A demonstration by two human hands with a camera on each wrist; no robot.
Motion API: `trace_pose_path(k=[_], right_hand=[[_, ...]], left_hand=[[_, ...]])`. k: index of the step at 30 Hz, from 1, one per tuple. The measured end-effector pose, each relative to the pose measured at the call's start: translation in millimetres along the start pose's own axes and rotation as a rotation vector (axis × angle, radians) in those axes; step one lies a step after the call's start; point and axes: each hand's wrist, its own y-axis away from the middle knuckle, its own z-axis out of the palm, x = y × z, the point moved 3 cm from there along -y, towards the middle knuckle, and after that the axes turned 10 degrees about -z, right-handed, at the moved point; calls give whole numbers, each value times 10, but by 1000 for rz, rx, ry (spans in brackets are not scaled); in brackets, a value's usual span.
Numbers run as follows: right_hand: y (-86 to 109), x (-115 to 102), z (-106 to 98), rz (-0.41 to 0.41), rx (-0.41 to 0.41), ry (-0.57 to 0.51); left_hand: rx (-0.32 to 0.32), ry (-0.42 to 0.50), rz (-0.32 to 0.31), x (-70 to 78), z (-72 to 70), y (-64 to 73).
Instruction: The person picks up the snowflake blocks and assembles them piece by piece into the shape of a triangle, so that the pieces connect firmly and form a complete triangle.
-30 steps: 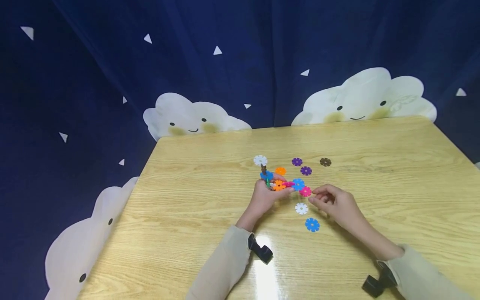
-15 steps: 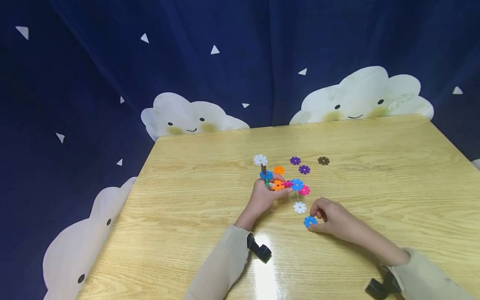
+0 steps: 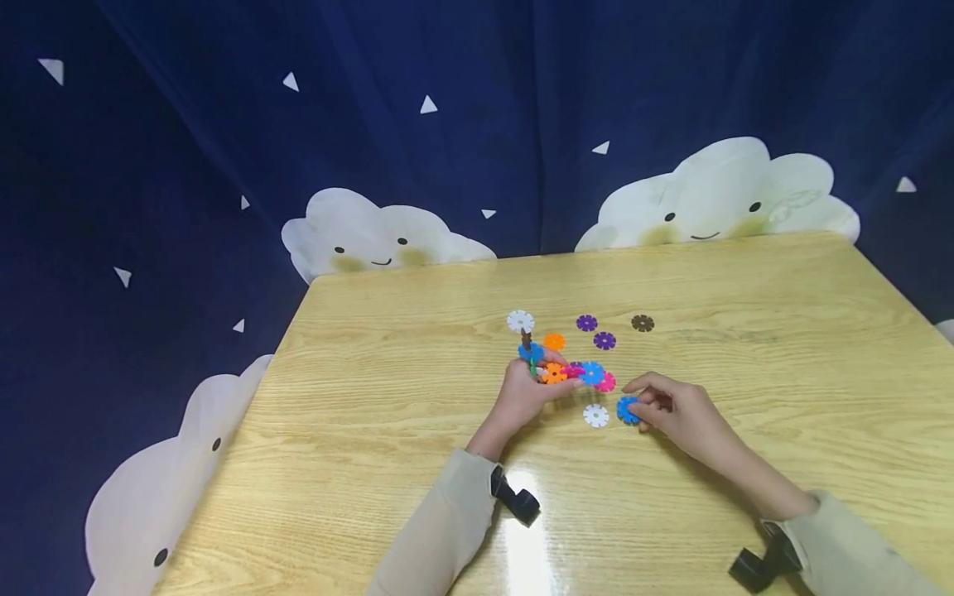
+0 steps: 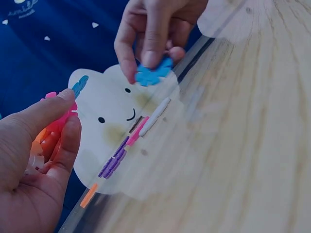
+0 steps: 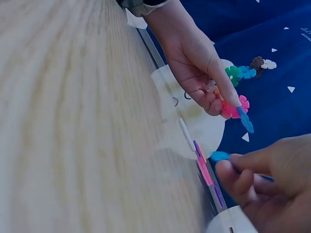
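Note:
My left hand (image 3: pixel 524 392) holds a chain of interlocked notched plastic discs. Its upper end has a white disc (image 3: pixel 520 321), then brown, blue (image 3: pixel 531 353) and green (image 5: pixel 233 75). Orange (image 3: pixel 554 374), pink and purple pieces follow near the fingers, with a blue disc (image 3: pixel 592 373) at the right end. The left thumb and fingers pinch the pink part (image 5: pixel 235 107); the palm hides some of the chain. To the right, my right hand (image 3: pixel 681 410) pinches a separate blue disc (image 4: pixel 153 75) between thumb and fingers, raised off the table and apart from the chain.
Loose discs lie flat on the wooden table (image 3: pixel 358 397): white (image 3: pixel 595 415), pink (image 3: pixel 609 382), orange (image 3: pixel 555 341), two purple (image 3: pixel 605 340) and brown (image 3: pixel 643 323). A dark blue curtain (image 3: pixel 477 149) with white clouds hangs behind the table's far edge.
My right hand moved from beside the loose pink disc down to the blue disc, took hold of it, and lifted it up toward the chain. My left hand stays nearly still.

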Motion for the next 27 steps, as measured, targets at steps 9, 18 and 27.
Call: trace_pose_path(k=[9, 18, 27], right_hand=[[-58, 14, -97, -34, 194, -20], [-96, -26, -85, -120, 317, -39], [-156, -62, -18, -199, 382, -144]], left_hand=[[-4, -32, -11, -4, -4, 2], [-17, -46, -12, 10, 2, 17], [-24, -27, -10, 30, 9, 20]])
